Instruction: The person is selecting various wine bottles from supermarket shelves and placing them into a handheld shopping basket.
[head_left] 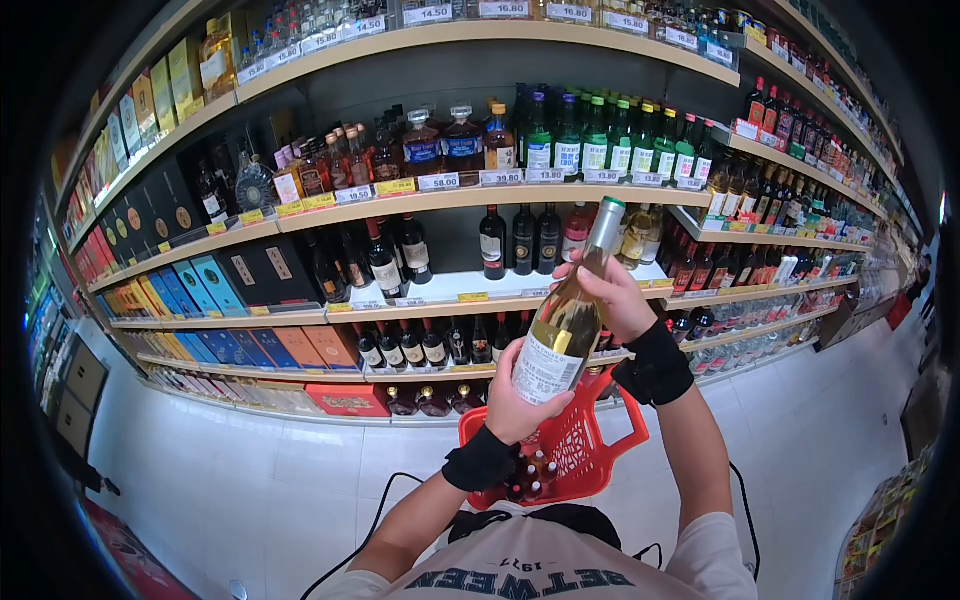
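A wine bottle (562, 325) of pale yellow-green glass is held tilted in front of me, its green-capped neck pointing up and to the right. Its white back label with small print faces me. My left hand (521, 400) is wrapped round the lower part near the base. Higher up, my right hand (617, 298) grips the shoulder and lower neck, the thumb lying across the glass. Below both hands is a red plastic shopping basket (590, 470), partly hidden by my left arm. Several small bottles (535, 477) with light and dark caps stand in it.
Curved store shelves (450, 195) of bottles spread across the view, with price tags along their edges. Green bottles (620, 140) line an upper shelf, and dark wine bottles (383, 262) stand lower down. A red box (345, 400) sits on the bottom shelf. Pale tiled floor (250, 480) lies around me.
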